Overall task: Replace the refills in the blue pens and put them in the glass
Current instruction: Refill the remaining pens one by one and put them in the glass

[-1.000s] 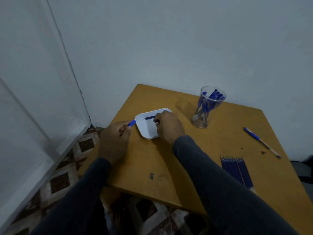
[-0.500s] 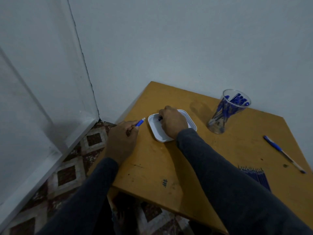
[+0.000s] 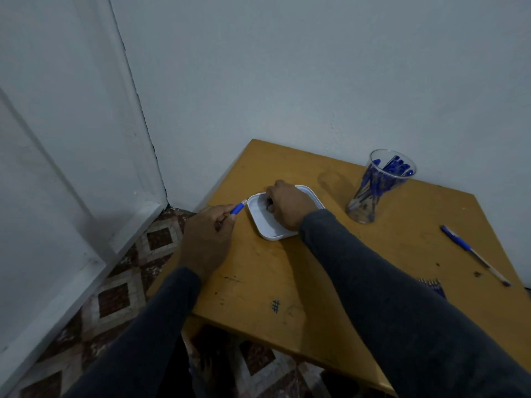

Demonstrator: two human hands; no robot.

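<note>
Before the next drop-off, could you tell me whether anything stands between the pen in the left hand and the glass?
Yes: the white tray with the right hand in it lies between the blue pen in the left hand and the glass.

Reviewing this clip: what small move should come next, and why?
Probably lift the right hand out of the white tray with whatever it picks there, toward the pen part the left hand holds. Its fingers curl into the tray; what they hold is hidden.
</note>
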